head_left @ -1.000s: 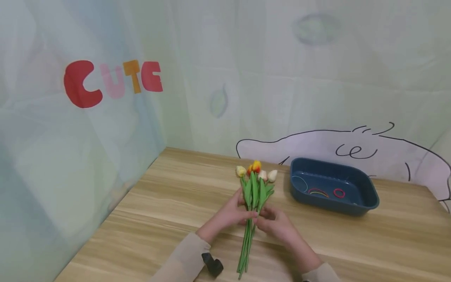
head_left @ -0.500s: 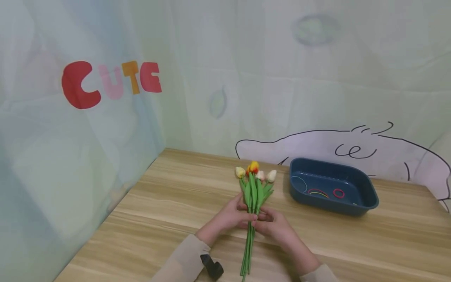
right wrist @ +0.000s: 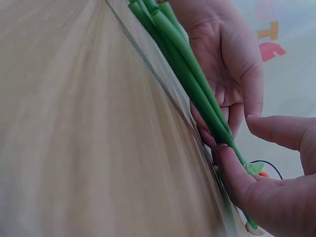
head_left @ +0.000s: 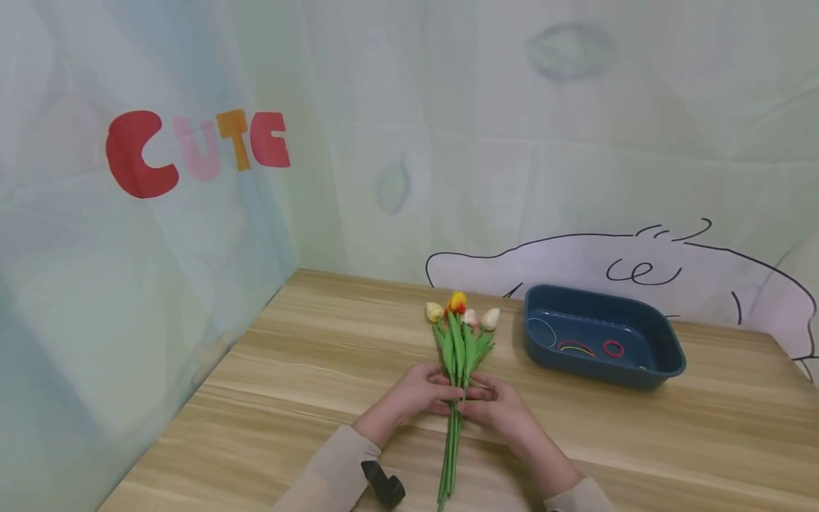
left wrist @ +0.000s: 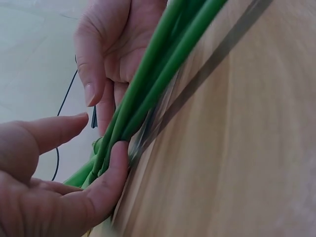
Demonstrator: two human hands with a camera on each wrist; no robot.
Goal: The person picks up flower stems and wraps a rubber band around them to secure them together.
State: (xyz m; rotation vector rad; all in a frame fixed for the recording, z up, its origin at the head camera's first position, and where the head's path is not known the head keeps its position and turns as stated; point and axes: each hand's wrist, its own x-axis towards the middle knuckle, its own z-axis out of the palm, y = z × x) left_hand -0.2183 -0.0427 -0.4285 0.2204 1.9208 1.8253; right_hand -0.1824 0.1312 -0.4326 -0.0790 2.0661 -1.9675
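Observation:
A bunch of tulips [head_left: 459, 348] lies between both hands, its yellow, orange-red, pink and white heads pointing toward the back. My left hand [head_left: 412, 395] cups the green stems from the left, thumb above and fingers underneath. From the opposite side my right hand [head_left: 502, 411] holds them at the same height. In the left wrist view, curled fingers [left wrist: 106, 185] support the stems [left wrist: 158, 64] from below, with the thumb raised off them. The right wrist view has the stems [right wrist: 192, 79] resting on the right hand's fingers [right wrist: 234, 173], the two thumb tips close together.
A dark blue basin [head_left: 595, 370] stands at the back right with several coloured rubber bands inside, among them a red band [head_left: 613, 348]. The wood-grain table [head_left: 307, 355] meets a printed cloth backdrop [head_left: 358, 142] behind and at the left.
The flower heads have shifted slightly left and the stems stand straighter in the head view. Both hands stay around the stems; the right hand's fingers have slid a little further under them.

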